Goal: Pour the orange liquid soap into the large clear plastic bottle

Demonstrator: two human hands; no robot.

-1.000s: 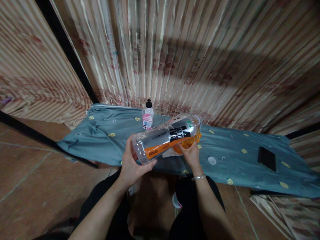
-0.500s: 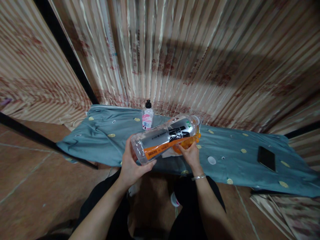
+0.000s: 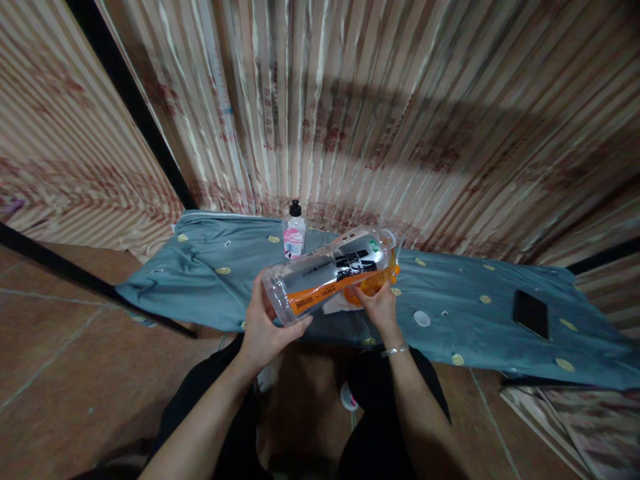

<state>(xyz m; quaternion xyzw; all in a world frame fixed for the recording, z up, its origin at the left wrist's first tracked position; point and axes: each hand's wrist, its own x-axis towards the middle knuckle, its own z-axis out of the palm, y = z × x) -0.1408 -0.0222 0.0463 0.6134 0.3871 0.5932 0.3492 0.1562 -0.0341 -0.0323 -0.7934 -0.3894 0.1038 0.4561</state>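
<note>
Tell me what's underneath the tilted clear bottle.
Beneath the tilted bottle, an orange object in the right hand and something white show partly; bottle and hand hide the rest.

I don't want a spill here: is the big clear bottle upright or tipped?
Tipped: the clear bottle lies aslant, its base in the left hand, its neck near the orange object at the right hand.

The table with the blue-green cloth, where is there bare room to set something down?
The cloth looks bare between its left end and the small bottle, and between the white circle and the phone. The middle is crowded: left hand, right hand, tilted large bottle, orange thing, and something white beside it.
</note>
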